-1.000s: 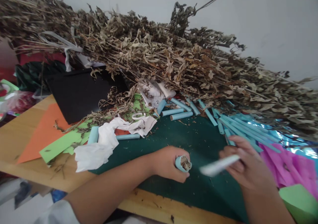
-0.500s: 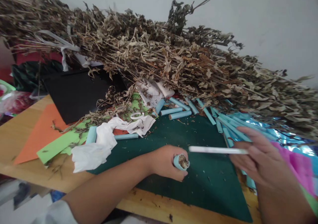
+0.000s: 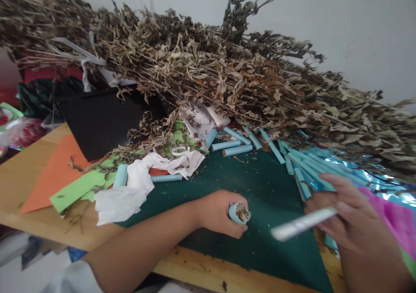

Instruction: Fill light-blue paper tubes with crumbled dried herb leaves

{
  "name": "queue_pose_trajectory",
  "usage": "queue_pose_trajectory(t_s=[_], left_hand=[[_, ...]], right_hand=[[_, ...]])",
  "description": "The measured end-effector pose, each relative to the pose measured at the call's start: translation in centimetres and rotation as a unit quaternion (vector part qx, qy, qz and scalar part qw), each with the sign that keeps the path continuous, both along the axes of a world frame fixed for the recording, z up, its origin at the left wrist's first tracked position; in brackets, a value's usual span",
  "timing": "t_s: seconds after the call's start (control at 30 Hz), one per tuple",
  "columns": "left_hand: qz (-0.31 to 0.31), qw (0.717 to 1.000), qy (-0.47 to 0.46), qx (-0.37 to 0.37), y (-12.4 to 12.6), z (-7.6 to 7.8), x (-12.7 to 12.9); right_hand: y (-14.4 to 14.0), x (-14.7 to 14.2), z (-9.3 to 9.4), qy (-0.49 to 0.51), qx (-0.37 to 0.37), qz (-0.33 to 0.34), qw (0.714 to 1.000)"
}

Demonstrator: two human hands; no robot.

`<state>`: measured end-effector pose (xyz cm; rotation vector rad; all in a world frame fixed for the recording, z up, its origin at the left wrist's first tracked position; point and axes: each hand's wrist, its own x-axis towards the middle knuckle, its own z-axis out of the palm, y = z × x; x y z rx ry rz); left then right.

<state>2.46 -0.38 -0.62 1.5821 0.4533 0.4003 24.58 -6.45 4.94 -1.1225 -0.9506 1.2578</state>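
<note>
My left hand [image 3: 217, 213] is wrapped round a light blue paper tube [image 3: 232, 213], its open end facing me. Crumbled dry leaf [image 3: 242, 213] fills that end. Over the right side of the dark green sheet [image 3: 260, 254], my right hand [image 3: 347, 210] grips a thin white stick [image 3: 302, 224], blurred by motion, pointing left and slightly down. The stick is apart from the tube. Beyond my hands lie several closed-looking blue tubes [image 3: 238, 150], and more slim blue tubes [image 3: 300, 182] are near my right fingers.
A big heap of dried leafy stalks [image 3: 208, 63] spans the back along the wall. Crumpled white tissue [image 3: 120, 202], green paper strips [image 3: 74, 187], orange paper [image 3: 55, 171] and a black panel [image 3: 107, 119] lie left. Pink material [image 3: 386, 210] and shiny blue foil [image 3: 386, 191] are at the right.
The white stick has swung from level to tilted, its left tip now lower and farther from the tube. My left hand keeps its hold, almost still.
</note>
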Motion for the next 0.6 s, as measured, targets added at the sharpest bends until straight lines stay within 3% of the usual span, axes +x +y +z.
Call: queue_pose_trajectory(t_s=[0.1,0.23,0.33,0.47,0.6], left_hand=[[0.003,1.000,-0.006,0.001,0.0,0.0,0.0],[0.004,1.000,0.003,0.015,0.0,0.0,0.0],[0.004,1.000,-0.001,0.011,0.0,0.1,0.0],[0.011,1.000,0.002,0.021,-0.1,0.1,0.0],[0.008,1.000,-0.003,0.017,-0.1,0.0,0.0]], right_hand=[[0.1,0.5,-0.4,0.036,0.044,0.038,0.998],[0.1,0.5,-0.9,-0.056,-0.018,0.072,0.996],[0.0,0.3,-1.4,0.020,0.054,0.099,0.993],[0.0,0.1,-1.9,-0.016,0.007,0.063,0.998],[-0.1,-0.1,-1.8,-0.011,0.039,0.023,0.999]])
